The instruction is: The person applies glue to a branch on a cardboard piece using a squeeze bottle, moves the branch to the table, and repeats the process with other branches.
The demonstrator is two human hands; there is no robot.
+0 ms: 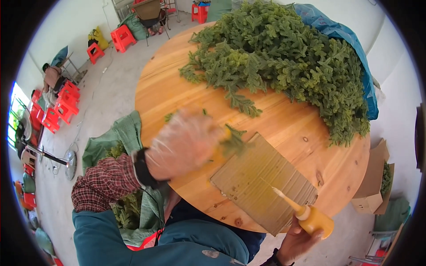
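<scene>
My left hand (182, 142), in a clear plastic glove, is blurred over the round wooden table (164, 97), beside a small green sprig (237, 141); its fingers are too smeared to show their grip. My right hand (297, 244) grips a yellow squeeze bottle (315, 221) at the lower right, with its long pale nozzle angled over a cardboard sheet (248, 177) marked with yellowish stains. A large heap of artificial fir branches (284, 66) covers the back of the table, partly on a blue plastic bag (368, 97).
A green sack (111, 133) of greenery stands at the table's left. An open cardboard box (368, 186) sits at the right. Red stools (122, 37), a pedestal fan (69, 164) and another person (55, 80) bent over stools are on the left.
</scene>
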